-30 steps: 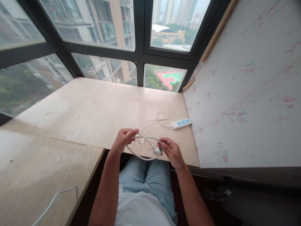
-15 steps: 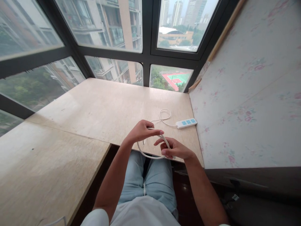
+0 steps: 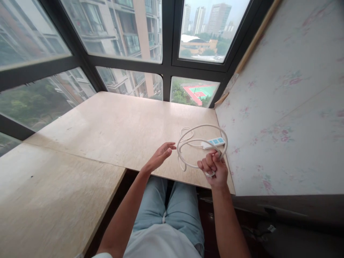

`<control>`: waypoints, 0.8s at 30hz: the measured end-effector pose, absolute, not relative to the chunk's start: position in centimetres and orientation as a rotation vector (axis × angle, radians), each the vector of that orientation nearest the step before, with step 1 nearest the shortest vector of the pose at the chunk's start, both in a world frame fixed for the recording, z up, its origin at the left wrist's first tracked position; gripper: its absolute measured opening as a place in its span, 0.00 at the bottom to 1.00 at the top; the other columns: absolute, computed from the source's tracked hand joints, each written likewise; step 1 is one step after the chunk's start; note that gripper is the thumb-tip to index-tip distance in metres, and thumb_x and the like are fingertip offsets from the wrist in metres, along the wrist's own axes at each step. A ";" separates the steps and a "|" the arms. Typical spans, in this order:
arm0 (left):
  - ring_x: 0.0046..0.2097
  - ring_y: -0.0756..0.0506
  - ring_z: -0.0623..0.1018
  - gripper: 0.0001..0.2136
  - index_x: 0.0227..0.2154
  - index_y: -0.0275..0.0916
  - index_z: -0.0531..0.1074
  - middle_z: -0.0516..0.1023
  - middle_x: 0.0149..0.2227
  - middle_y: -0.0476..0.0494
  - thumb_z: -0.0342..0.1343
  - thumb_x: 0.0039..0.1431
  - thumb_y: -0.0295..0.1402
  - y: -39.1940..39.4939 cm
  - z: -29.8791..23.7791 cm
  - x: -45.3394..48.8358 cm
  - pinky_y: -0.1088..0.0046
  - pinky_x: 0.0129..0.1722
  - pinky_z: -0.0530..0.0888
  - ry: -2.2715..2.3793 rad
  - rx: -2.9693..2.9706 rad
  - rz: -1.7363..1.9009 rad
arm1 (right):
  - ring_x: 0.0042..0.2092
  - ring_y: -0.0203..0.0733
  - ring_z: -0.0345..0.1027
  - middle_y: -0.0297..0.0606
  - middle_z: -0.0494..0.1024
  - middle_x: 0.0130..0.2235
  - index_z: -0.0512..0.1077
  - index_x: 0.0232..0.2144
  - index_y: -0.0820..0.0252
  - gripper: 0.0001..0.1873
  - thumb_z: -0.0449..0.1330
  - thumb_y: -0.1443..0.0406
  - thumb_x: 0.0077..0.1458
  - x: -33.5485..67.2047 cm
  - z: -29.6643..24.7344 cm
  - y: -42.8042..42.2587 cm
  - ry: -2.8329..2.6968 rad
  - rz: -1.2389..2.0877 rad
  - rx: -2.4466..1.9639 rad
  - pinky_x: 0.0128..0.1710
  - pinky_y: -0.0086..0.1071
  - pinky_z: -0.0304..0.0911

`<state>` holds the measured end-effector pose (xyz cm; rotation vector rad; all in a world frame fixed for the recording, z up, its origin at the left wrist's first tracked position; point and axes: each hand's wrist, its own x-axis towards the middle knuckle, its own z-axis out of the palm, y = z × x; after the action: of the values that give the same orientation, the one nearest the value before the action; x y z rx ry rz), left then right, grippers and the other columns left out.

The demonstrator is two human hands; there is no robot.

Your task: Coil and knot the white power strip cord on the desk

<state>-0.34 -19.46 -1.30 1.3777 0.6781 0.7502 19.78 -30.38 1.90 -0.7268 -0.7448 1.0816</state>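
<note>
My right hand [image 3: 213, 167] is closed round a coiled white power cable [image 3: 200, 140], holding the loops up above the near right part of the wooden desk [image 3: 120, 125]. The cable runs on to a white power strip [image 3: 213, 142] with blue sockets, lying by the right wall. My left hand [image 3: 161, 154] hovers just left of the coil with its fingers stretched out and nothing in them.
The desk fills the window corner, with a second wooden board [image 3: 48, 200] lower at the left. A floral papered wall [image 3: 282, 107] bounds the right side. Dark window frames [image 3: 168, 46] stand behind. My legs in light jeans [image 3: 172, 208] are under the desk edge.
My left hand has let go of the cable and opened. My right hand has gathered the loops and lifted the coil up and to the right.
</note>
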 end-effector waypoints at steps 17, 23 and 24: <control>0.53 0.38 0.74 0.14 0.38 0.36 0.73 0.79 0.44 0.33 0.53 0.56 0.41 -22.1 -6.9 2.8 0.59 0.47 0.69 0.943 0.909 0.704 | 0.15 0.29 0.42 0.20 0.52 0.18 0.70 0.37 0.52 0.04 0.58 0.68 0.60 16.3 -0.1 -30.3 -0.376 0.935 -0.525 0.19 0.29 0.53; 0.36 0.43 0.81 0.09 0.27 0.36 0.66 0.75 0.30 0.45 0.52 0.60 0.35 -19.4 -7.1 -2.4 0.74 0.27 0.73 0.977 0.361 1.109 | 0.16 0.26 0.42 0.19 0.53 0.19 0.69 0.36 0.56 0.06 0.59 0.71 0.58 17.8 -1.3 -31.1 -0.298 0.881 -0.452 0.20 0.26 0.53; 0.32 0.46 0.80 0.08 0.26 0.36 0.65 0.73 0.26 0.47 0.51 0.61 0.32 -18.7 -7.2 -3.3 0.80 0.22 0.69 0.977 0.210 1.149 | 0.16 0.26 0.43 0.19 0.53 0.19 0.69 0.36 0.56 0.06 0.59 0.72 0.57 18.1 -1.5 -31.1 -0.296 0.868 -0.444 0.20 0.25 0.53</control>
<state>-3.29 -18.70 -7.22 0.2095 0.9767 1.1494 18.07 -31.14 -1.52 -0.4435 -0.2957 0.8681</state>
